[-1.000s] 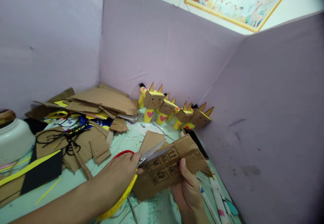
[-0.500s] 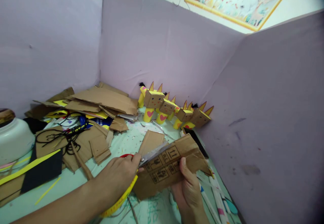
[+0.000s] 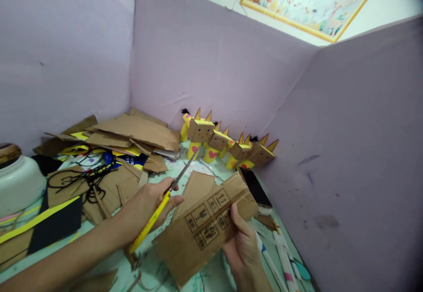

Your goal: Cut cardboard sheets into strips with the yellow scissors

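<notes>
My left hand [image 3: 161, 201] holds the scissors [image 3: 158, 215] by their yellow handle, blades pointing up and away and apart from the cardboard. In my right hand [image 3: 243, 243] is a brown cardboard piece [image 3: 185, 243] printed with black box symbols, the thumb on its face and the fingers behind it. Another plain cardboard piece [image 3: 194, 190] lies on the table just beyond the held one.
Cardboard scraps [image 3: 139, 129], black cord [image 3: 89, 173] and a white jar [image 3: 20, 186] are at the left. Several yellow horned cardboard figures [image 3: 201, 131] stand by the back wall. A phone [image 3: 254, 186] and markers [image 3: 284, 256] lie at the right.
The scissors have come away from the cardboard's upper edge and swung upright in my left hand. The cardboard has shifted down and left, and its ragged right end is gone.
</notes>
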The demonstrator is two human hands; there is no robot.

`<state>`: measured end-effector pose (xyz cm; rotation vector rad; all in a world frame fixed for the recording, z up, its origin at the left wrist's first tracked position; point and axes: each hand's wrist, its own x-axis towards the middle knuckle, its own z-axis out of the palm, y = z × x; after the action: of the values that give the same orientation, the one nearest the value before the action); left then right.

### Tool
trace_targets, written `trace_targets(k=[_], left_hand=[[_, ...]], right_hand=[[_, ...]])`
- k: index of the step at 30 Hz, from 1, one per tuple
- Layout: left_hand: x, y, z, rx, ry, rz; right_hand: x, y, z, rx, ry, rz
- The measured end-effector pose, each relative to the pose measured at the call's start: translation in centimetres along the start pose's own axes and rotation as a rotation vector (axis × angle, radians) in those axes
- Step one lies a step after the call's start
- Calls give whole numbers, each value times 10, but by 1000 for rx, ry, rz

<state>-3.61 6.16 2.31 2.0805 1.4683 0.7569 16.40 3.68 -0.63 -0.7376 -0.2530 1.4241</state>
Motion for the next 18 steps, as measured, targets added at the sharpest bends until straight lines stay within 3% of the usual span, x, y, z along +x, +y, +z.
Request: trace_targets(k=[6, 10, 13, 16, 18], left_hand=[[-9, 12, -5, -181, -183, 56], [-6, 5, -11, -130, -188, 203], [0, -4, -17, -59, -214, 284], [2, -9, -19, -2, -157, 366], [0, -12, -19, -12, -55, 406]], right_hand=[[-9, 8, 0, -74, -99, 57], [-5, -12, -1, -95, -122, 45], [-1, -28, 1, -191, -255, 45], [0, -31, 4, -368, -363, -23], [0, -28, 4, -469, -377, -113]])
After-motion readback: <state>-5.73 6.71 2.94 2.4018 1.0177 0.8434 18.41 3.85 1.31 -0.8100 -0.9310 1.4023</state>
